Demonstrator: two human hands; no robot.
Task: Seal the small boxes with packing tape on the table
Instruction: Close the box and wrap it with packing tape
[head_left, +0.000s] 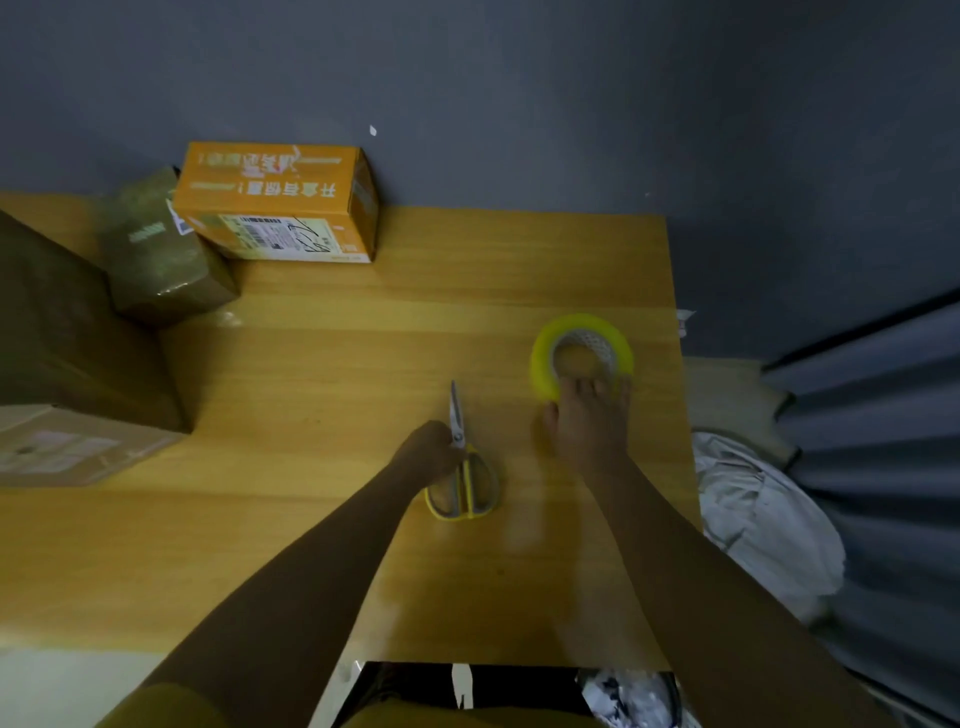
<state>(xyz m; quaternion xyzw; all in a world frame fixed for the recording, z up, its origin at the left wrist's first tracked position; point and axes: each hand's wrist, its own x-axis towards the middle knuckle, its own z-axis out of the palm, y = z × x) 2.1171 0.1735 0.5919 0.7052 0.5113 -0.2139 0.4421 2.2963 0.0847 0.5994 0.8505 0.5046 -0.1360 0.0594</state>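
A roll of yellow packing tape (582, 353) lies flat on the wooden table (363, 338) at the right. My right hand (587, 421) reaches onto its near rim, fingers spread over the edge. Scissors (462, 467) with yellow-grey handles lie in the middle, blades pointing away. My left hand (431, 449) grips them by the neck, just above the handles. An orange printed box (275, 202) stands at the back left against the wall. A small brown taped box (161, 254) sits next to it.
A big brown carton (67, 332) fills the left side, with a pale labelled box (78, 447) in front of it. The table's right edge drops to a white cloth (763, 525) and a grey ribbed surface (883, 415). A dark bag (467, 691) lies at the near edge.
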